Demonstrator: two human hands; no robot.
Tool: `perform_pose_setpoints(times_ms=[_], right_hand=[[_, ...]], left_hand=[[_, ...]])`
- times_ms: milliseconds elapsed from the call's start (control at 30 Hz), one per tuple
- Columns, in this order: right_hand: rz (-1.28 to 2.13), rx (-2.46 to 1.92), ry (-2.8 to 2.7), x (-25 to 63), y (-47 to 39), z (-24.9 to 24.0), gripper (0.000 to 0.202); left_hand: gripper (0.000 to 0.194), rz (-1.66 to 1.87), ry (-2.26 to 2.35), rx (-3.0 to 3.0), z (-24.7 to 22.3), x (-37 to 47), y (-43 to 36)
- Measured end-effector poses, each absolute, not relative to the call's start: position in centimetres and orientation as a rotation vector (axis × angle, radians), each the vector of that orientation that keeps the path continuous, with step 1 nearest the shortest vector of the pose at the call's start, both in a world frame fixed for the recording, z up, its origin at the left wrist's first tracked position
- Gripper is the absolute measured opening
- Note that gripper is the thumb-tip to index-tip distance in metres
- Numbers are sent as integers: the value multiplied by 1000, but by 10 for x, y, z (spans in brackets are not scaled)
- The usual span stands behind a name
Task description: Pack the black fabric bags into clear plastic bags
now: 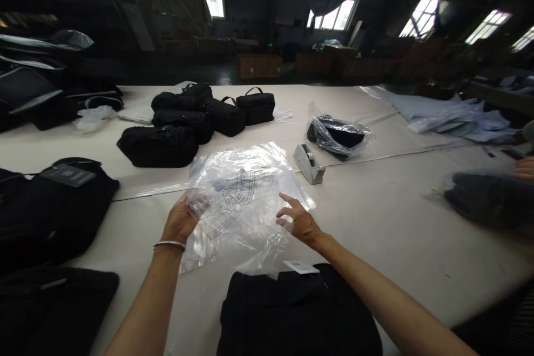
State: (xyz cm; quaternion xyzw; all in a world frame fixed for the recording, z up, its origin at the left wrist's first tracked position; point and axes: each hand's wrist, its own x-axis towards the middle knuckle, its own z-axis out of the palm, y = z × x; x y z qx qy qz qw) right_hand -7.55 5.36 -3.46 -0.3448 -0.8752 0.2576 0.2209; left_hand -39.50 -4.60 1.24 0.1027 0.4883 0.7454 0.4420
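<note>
Clear plastic bags [246, 183] with dark printing lie spread in front of me. My left hand [186, 216] grips the left side of a plastic bag, its fingers partly behind the film. Over the right part of the plastic, my right hand [299, 221] has its fingers apart and nothing between them. Closest to me is a black fabric bag [296, 311], with a white tag [301, 267] on its upper edge. The near edge of the plastic reaches this black bag.
A tape dispenser [309, 164] stands beyond my right hand, near a plastic-wrapped black bag [336, 134]. Several small black bags [158, 146] sit at the back left. Larger tagged black bags [54, 206] lie left. At the right edge, another person's hand [525, 168] touches a wrapped dark item [484, 197].
</note>
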Motion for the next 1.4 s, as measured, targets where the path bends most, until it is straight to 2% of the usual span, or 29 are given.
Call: perform_pose_setpoints(times_ms=[33, 233, 300, 400, 467, 533, 600, 667, 733, 767, 867, 900, 1000, 1100, 1233, 1400], right_hand=[[771, -942, -2323, -80, 55, -29, 5], [1394, -1037, -1604, -96, 65, 13, 24], [1309, -978, -1683, -96, 60, 27, 21], [986, -890, -2102, -96, 40, 38, 11], [799, -887, -2376, -98, 22, 38, 9], [665, -935, -2581, -102, 3, 34, 10], [605, -971, -2721, -107, -12, 30, 10], [604, -966, -2801, -113, -22, 28, 10], [606, -926, -2854, -118, -26, 28, 8], [581, -903, -2881, -119, -26, 29, 6], [344, -901, -2970, -120, -15, 32, 7], [232, -932, -2986, -118, -8, 33, 9], [-60, -1009, -2956, -107, 18, 35, 14], [-202, -959, -2777, -93, 44, 39, 10], [-176, -1066, -2520, -83, 69, 53, 5], [-110, -1251, -2404, -75, 90, 68, 11]], left_hand=[[9, 1847, 1252, 272, 10, -396, -42], [6, 1765, 1708, 441, 0, -412, -21], [12, 1686, 1900, 515, 1, -418, -22], [37, 1572, 2107, 681, 11, -417, -38], [51, 1471, 2267, 896, 21, -406, -57], [58, 1279, 2338, 1185, 30, -386, -80], [65, 1019, 2183, 1504, 35, -357, -101], [80, 791, 1932, 1811, 31, -325, -116], [87, 665, 1896, 2083, 20, -298, -121], [80, 642, 1960, 2177, 13, -290, -121], [39, 621, 2223, 2243, -6, -287, -114], [32, 607, 2282, 2218, -10, -292, -113], [26, 645, 2329, 2106, -10, -314, -111], [23, 805, 2304, 1939, 3, -335, -109], [24, 985, 2340, 1654, 30, -361, -93], [25, 933, 2407, 1494, 48, -382, -67]])
